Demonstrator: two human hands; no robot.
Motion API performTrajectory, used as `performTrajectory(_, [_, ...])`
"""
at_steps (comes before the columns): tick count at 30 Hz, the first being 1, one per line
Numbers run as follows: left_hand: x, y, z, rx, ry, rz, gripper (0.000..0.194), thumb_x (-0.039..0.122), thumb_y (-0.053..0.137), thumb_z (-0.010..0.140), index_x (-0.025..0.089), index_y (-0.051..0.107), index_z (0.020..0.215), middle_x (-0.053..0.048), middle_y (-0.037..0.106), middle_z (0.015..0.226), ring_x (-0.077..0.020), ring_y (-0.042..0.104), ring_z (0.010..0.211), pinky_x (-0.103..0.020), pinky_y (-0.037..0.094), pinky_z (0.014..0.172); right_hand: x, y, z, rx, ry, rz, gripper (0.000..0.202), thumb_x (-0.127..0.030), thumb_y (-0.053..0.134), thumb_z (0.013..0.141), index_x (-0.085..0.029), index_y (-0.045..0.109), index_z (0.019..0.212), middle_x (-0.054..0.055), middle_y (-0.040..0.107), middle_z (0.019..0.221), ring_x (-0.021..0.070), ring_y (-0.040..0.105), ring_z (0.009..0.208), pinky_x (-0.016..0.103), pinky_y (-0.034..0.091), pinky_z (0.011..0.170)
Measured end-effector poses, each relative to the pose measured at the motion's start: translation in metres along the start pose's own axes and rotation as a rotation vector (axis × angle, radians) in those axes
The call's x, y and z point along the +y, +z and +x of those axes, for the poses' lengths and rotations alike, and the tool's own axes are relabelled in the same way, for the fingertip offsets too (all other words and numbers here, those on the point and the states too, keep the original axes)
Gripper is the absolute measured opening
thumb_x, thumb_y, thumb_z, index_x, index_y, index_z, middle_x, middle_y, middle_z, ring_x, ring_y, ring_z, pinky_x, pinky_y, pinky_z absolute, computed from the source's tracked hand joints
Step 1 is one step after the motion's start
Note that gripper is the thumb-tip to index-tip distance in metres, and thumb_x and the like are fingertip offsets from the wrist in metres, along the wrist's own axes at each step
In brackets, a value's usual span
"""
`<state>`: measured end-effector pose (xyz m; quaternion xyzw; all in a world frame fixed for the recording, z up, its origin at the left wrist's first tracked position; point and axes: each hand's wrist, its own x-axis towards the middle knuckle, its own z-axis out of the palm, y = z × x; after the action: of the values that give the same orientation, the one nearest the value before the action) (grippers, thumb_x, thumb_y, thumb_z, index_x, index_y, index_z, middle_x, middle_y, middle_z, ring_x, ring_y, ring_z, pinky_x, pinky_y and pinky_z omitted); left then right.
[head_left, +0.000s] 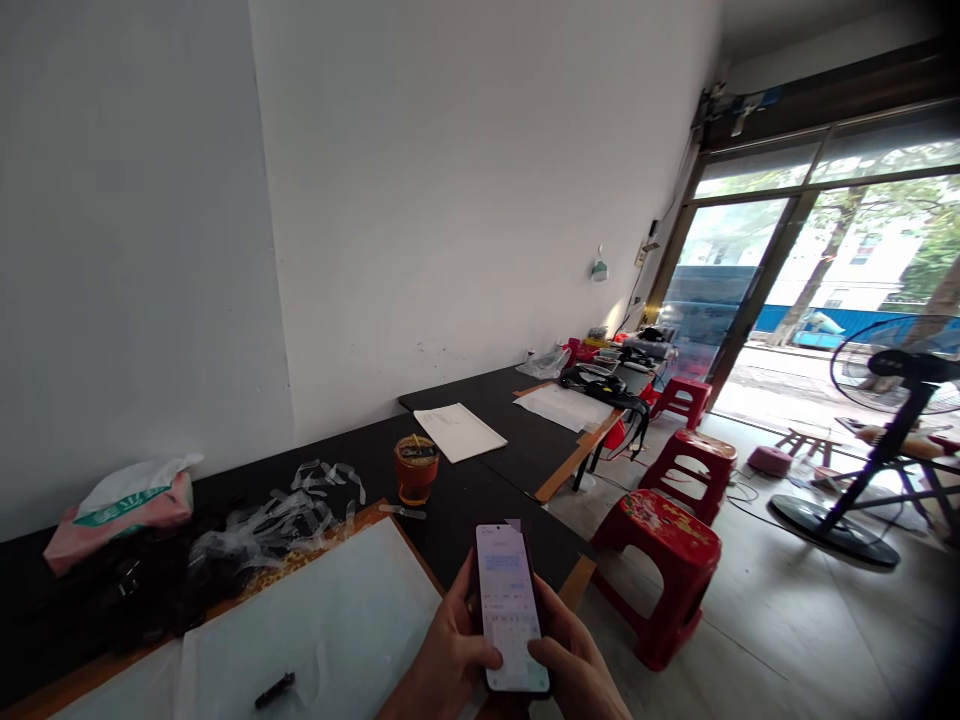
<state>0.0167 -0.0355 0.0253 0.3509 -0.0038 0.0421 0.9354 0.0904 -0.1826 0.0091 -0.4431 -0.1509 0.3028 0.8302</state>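
Fingers of the left hand (pixel 450 640) and right hand (pixel 576 655) are clamped on a smartphone's (pixel 504 575) edges, thumbs over its lit keyboard (pixel 513 636); accurate typing calls for a firm cradle and light thumb taps, with the amber cup (pixel 416 472) beyond the left fingers.

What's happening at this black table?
Somebody is holding a black phone with a lit screen upright in both hands, the left hand on one side and the right hand on the other, with both thumbs over the screen. Past the phone, an orange-brown cup stands on the black table. A pink and white tissue packet lies near the wall, beside some clear plastic strips.
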Motion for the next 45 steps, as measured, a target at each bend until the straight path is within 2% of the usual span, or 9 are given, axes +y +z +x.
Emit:
performTrajectory(9, [-0.001,0.001,0.003,0.006,0.016,0.04,0.126,-0.009,0.059,0.044,0.019,0.008,0.155,-0.013,0.073,0.112,-0.0344,0.064,0.103,-0.036,0.046,0.069,-0.001,0.001,-0.001,-0.027,-0.008,-0.041,0.068,-0.008,0.066,0.063,-0.027,0.062,0.129,0.006,0.076,0.116,0.0335,0.067,0.107,0.046,0.05,0.091])
performTrajectory(13, [-0.002,0.0,0.002,0.042,0.013,0.028,0.116,-0.003,0.063,0.054,0.018,0.009,0.155,-0.014,0.072,0.113,-0.0333,0.064,0.104,-0.037,0.047,0.073,0.002,-0.002,0.001,-0.005,-0.024,-0.09,0.067,-0.017,0.074,0.067,-0.026,0.059,0.132,0.009,0.072,0.123,0.0358,0.064,0.115,0.047,0.05,0.094])
performTrajectory(18, [-0.005,-0.006,0.003,0.045,0.012,0.042,0.112,-0.005,0.061,0.057,0.021,0.014,0.155,-0.015,0.07,0.118,-0.0333,0.062,0.107,-0.038,0.047,0.076,0.001,0.008,0.001,0.15,-0.029,-0.355,0.079,-0.04,0.082,0.071,-0.02,0.05,0.14,0.014,0.069,0.128,0.0373,0.059,0.12,0.045,0.05,0.096])
performTrajectory(21, [-0.006,-0.009,0.004,0.022,0.012,0.029,0.113,-0.006,0.059,0.055,0.023,0.016,0.155,-0.014,0.07,0.117,-0.0344,0.06,0.111,-0.038,0.048,0.076,-0.001,0.012,0.001,0.207,-0.036,-0.49,0.082,-0.044,0.082,0.07,-0.019,0.048,0.141,0.015,0.068,0.128,0.0382,0.059,0.12,0.045,0.05,0.095])
performTrajectory(28, [-0.009,-0.013,0.006,0.004,0.014,-0.048,0.114,-0.009,0.054,0.049,0.026,0.024,0.153,-0.008,0.071,0.11,-0.0307,0.057,0.12,-0.037,0.047,0.089,0.003,-0.005,0.003,0.101,-0.03,-0.196,0.065,-0.024,0.081,0.066,-0.025,0.061,0.129,0.009,0.072,0.125,0.0367,0.06,0.12,0.048,0.048,0.098])
performTrajectory(35, [-0.006,-0.009,0.004,0.017,-0.005,-0.018,0.118,-0.008,0.054,0.047,0.027,0.021,0.154,-0.009,0.072,0.11,-0.0323,0.058,0.119,-0.038,0.048,0.088,-0.002,-0.002,-0.001,-0.042,0.01,-0.078,0.075,-0.014,0.078,0.06,-0.026,0.059,0.132,0.01,0.072,0.124,0.0379,0.062,0.118,0.049,0.049,0.094])
performTrajectory(38, [-0.006,-0.009,0.004,-0.003,0.005,-0.023,0.118,-0.008,0.054,0.046,0.028,0.022,0.154,-0.008,0.072,0.109,-0.0319,0.058,0.119,-0.038,0.048,0.089,-0.001,-0.002,0.0,-0.028,-0.014,-0.084,0.071,-0.016,0.081,0.062,-0.026,0.062,0.129,0.009,0.073,0.123,0.0371,0.062,0.118,0.049,0.049,0.096])
performTrajectory(41, [-0.007,-0.011,0.005,-0.012,0.008,-0.039,0.117,-0.008,0.054,0.047,0.027,0.023,0.154,-0.009,0.072,0.111,-0.032,0.059,0.116,-0.038,0.047,0.09,0.002,-0.004,0.003,0.068,-0.007,-0.147,0.063,-0.028,0.082,0.069,-0.026,0.062,0.128,0.009,0.072,0.124,0.0362,0.061,0.12,0.048,0.048,0.098])
performTrajectory(45, [-0.009,-0.013,0.006,-0.019,0.015,-0.009,0.115,-0.006,0.056,0.051,0.027,0.02,0.155,-0.011,0.071,0.115,-0.0323,0.061,0.112,-0.037,0.048,0.082,0.005,-0.006,0.004,0.133,0.007,-0.211,0.062,-0.035,0.083,0.071,-0.026,0.062,0.129,0.009,0.072,0.124,0.0358,0.061,0.12,0.048,0.048,0.099])
